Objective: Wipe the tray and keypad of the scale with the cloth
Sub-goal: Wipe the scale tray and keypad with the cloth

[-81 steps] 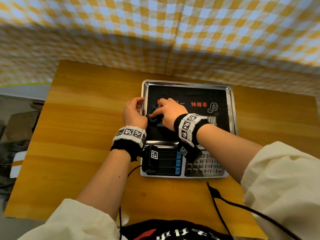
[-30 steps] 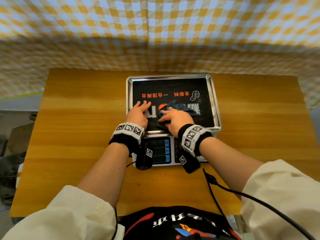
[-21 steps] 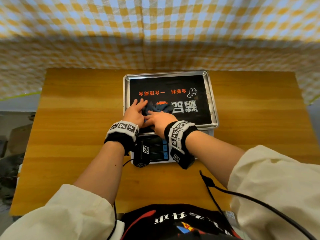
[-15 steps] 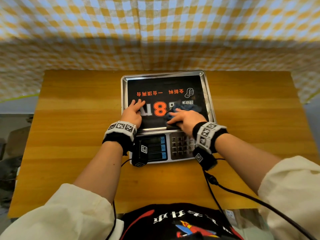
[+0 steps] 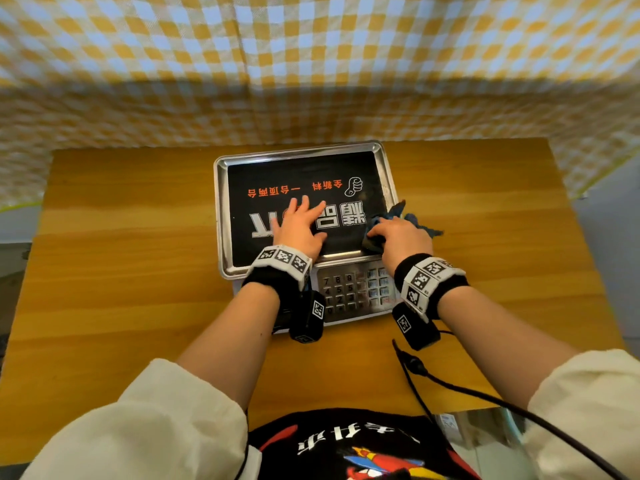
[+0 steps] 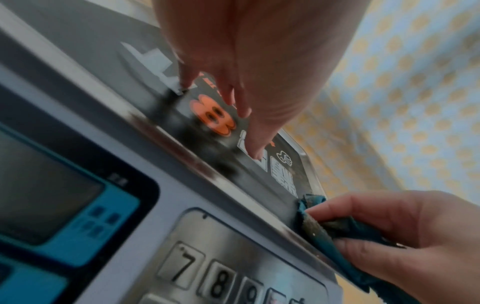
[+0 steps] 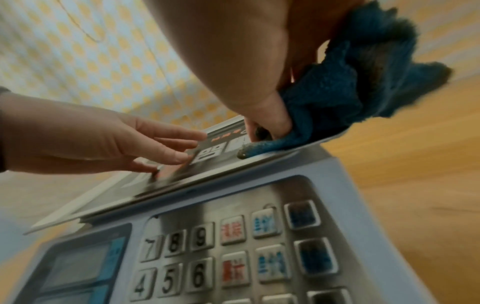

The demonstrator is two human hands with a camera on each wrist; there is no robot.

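The scale stands mid-table with a steel tray (image 5: 219, 216) carrying a black printed sheet, and a metal keypad (image 5: 353, 291) at its front right. My left hand (image 5: 299, 225) lies flat on the sheet with straight fingers, seen also as the left hand (image 7: 109, 142) in the right wrist view. My right hand (image 5: 401, 237) grips a dark blue cloth (image 5: 398, 216) at the tray's near right corner. The cloth (image 7: 342, 92) bunches under the thumb and drapes over the tray rim. The keypad (image 7: 228, 253) lies bare below it. In the left wrist view the cloth (image 6: 335, 242) hangs over the tray edge.
The wooden table (image 5: 121, 265) stretches bare left and right of the scale. A checked yellow curtain (image 5: 311, 64) hangs behind it. A black cable (image 5: 450, 386) runs from my right wrist across the table's front edge. The display (image 6: 46, 197) sits left of the keypad.
My right hand has swept the cloth rightward along the tray's near edge to its right corner. My left hand slid toward the tray's middle and stays flat.
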